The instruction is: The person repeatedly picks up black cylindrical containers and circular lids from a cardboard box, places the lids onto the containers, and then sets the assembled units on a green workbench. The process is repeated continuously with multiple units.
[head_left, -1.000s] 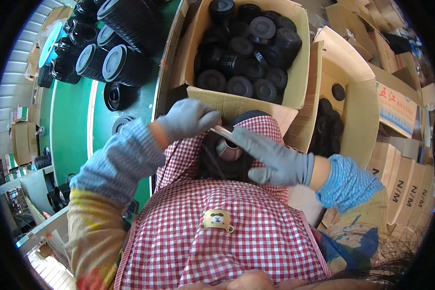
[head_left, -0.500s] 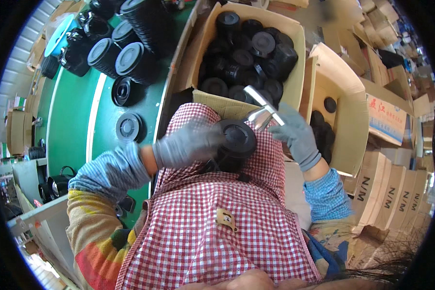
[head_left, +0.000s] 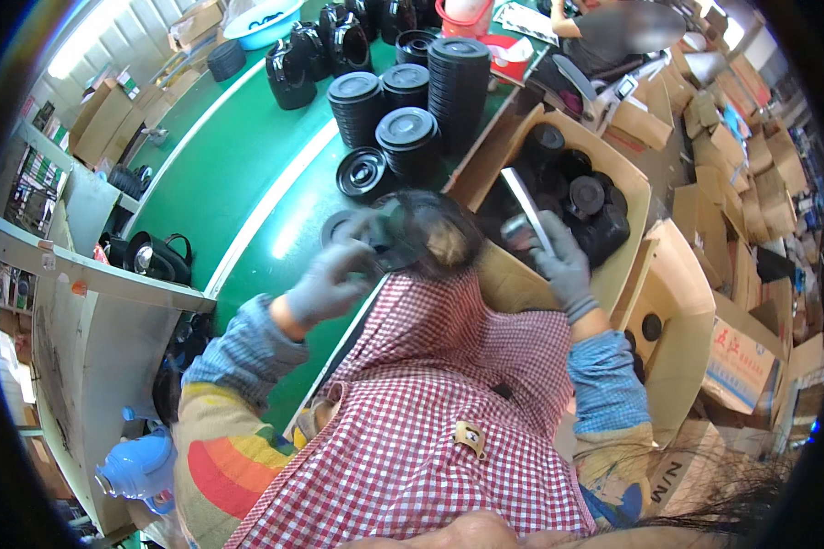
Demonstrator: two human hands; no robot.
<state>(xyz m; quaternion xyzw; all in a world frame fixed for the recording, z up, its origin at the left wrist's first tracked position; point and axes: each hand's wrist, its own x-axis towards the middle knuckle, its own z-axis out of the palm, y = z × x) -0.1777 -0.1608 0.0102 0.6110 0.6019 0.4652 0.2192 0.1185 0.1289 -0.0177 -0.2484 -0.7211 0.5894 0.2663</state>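
Observation:
My left hand [head_left: 334,279], in a grey glove, grips a round black plastic part [head_left: 421,233] and holds it blurred over the edge of the green table [head_left: 238,183]. My right hand [head_left: 563,265], also gloved in grey, is shut on a thin flat metal blade [head_left: 525,209] that points up over the open cardboard box [head_left: 627,183]. The box holds several black round parts [head_left: 581,192]. My red checked apron [head_left: 439,403] fills the lower middle of the view.
Stacks of black lids [head_left: 407,87] and dark jugs [head_left: 311,50] stand on the green table. More cardboard boxes [head_left: 732,357] crowd the right side. A grey shelf [head_left: 92,274] and a blue kettle [head_left: 137,462] are at left. Another person sits at the far end.
My left hand carried the black part from my lap leftward over the table edge. My right hand with the blade stayed raised above the box. The view swung toward the table.

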